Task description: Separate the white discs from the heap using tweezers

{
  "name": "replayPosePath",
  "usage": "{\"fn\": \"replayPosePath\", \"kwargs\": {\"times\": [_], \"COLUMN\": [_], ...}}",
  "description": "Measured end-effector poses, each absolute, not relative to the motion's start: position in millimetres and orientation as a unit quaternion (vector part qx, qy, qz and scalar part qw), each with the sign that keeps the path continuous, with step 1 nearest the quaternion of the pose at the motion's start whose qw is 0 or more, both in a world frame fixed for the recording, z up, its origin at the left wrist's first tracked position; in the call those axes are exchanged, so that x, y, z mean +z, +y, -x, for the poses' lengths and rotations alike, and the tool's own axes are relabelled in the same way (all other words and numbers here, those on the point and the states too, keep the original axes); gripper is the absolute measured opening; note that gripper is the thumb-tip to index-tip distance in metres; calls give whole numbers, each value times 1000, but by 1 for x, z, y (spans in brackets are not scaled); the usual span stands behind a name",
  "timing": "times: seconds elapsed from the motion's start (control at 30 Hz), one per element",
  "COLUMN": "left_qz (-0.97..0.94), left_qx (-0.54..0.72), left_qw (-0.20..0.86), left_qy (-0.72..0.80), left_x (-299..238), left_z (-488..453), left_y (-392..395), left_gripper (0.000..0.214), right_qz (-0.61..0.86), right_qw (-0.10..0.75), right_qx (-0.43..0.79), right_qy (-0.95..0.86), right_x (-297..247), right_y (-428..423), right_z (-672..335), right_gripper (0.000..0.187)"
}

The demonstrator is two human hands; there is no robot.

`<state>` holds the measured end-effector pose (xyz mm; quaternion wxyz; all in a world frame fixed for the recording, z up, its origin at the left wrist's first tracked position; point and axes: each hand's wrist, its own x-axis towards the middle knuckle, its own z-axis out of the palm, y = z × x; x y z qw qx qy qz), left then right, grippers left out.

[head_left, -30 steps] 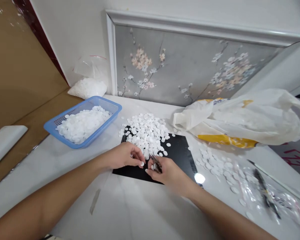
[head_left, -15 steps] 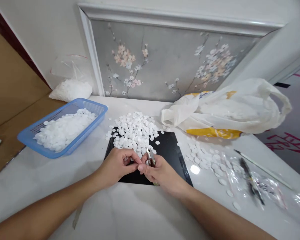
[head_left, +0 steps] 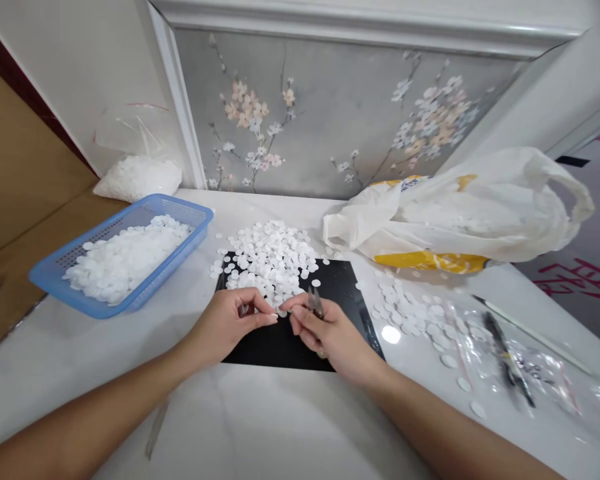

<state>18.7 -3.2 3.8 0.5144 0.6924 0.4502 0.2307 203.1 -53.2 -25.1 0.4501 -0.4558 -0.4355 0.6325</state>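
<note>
A heap of small white discs covers the back of a black mat. At the near edge of the heap, my left hand is closed in a pinch of thumb and forefinger; whatever is between the tips is too small to make out. My right hand is wrapped round a pair of small metal snips, their pointed blades upward. Its forefinger reaches toward the discs, close to the left fingertips.
On the left, a blue basket holds many white discs, with a filled clear bag behind. To the right are a white plastic bag, loose discs, a black pen, a pale stick and clear bags.
My hands have drawn slightly apart at the fingertips. My right hand has shifted a little right with the snips, and its forefinger now stretches toward the heap.
</note>
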Motion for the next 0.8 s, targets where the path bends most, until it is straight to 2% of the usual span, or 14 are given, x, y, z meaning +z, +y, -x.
{"fn": "replayPosePath", "kwargs": {"times": [0.1,0.23,0.27,0.37,0.47,0.6,0.67,0.8], "left_qz": [-641,-520,-497,-484,-615,-774,-796,-815], "left_qx": [251,304,321,331,260,54,-9,-22], "left_qw": [594,670,678,679,574,395,352,323], "left_qy": [416,433,437,442,474,491,492,481], "left_x": [9,22,25,33,35,30,26,20], "left_z": [-12,2,5,13,19,26,28,26], "left_y": [6,22,26,33,34,32,32,33], "left_gripper": [15,8,9,31,37,16,12,10], "right_qz": [516,598,607,615,627,634,633,616], "right_qw": [462,387,368,319,279,250,245,253], "right_qx": [569,474,445,364,319,319,338,375], "right_qy": [-443,-518,-545,-623,-653,-658,-652,-645], "right_x": [-22,-20,-20,-22,-25,-24,-22,-18], "right_y": [-48,-44,-44,-45,-47,-45,-45,-46], "right_z": [-219,-234,-235,-232,-227,-226,-227,-229], "right_gripper": [40,49,47,30,16,7,6,8]}}
